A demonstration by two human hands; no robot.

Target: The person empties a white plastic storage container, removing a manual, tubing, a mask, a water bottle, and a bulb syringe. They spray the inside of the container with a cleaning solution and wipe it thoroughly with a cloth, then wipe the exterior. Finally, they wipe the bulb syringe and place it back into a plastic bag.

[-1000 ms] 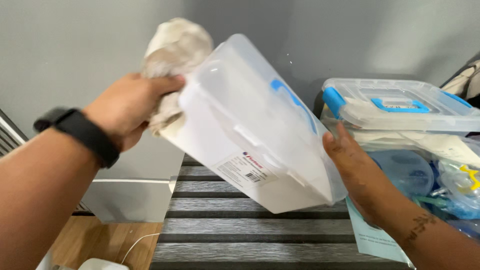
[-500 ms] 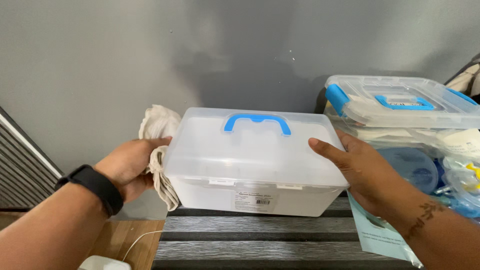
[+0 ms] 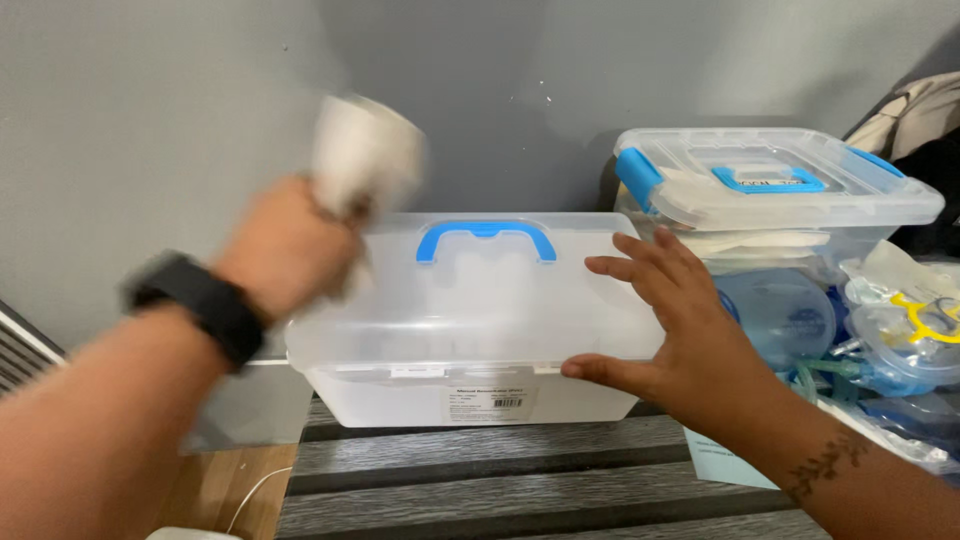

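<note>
A translucent white storage box with a blue handle stands upright on the dark slatted table. My right hand rests spread on the right end of its lid, thumb at the front edge. My left hand, with a black band on the wrist, is blurred above the lid's left end. It clutches a crumpled off-white cloth.
A second clear box with blue latches sits at the right on a pile of bagged blue and clear plastic items. A grey wall is close behind. A paper sheet lies under my right wrist. Wooden floor shows at lower left.
The box went from tilted in both hands to standing flat on the table. My left hand lifted the cloth from the box's left side to above the lid. My right hand spread onto the lid.
</note>
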